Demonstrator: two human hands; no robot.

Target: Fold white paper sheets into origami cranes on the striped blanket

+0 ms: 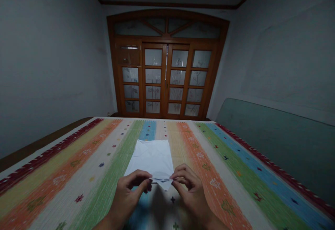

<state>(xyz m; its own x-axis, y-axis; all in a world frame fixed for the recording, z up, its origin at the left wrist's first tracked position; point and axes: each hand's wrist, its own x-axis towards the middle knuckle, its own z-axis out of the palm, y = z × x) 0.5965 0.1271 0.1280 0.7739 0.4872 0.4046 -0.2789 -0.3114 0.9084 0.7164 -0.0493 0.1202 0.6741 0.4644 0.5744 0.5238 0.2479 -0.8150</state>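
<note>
Sheet of white paper (149, 158) lying flat on a striped woven cover (230, 174), long side running away from the viewer, near end raised between both hands. Surface of the sheet lightly crumpled. Near end apparently folded over into a narrow flap, with a dark line along it; whether mark, shadow or gap, impossible to tell at this resolution.

Left hand (128, 195): pinching the left end of the folded edge between thumb and fingertips, fingers curled. Right hand (190, 191): same pinch on the right end, fingers curled, only a small stretch of paper between the two grips.

Risks, by judgement: slippage of the fold out of either pinch, from uneven pressure between the hands; skewed or wandering crease, from the soft, yielding cover offering no firm backing; tearing or added wrinkling of the thin sheet, from the hands pulling apart. Dim room light and shadow under the hands — a further likely cause of misaligned edges.

Containers: none in view — so nothing to report on contents.

Beyond the cover, wooden glazed doors (164, 80) at the far wall; grey-green panel (274, 143) along the right side.
</note>
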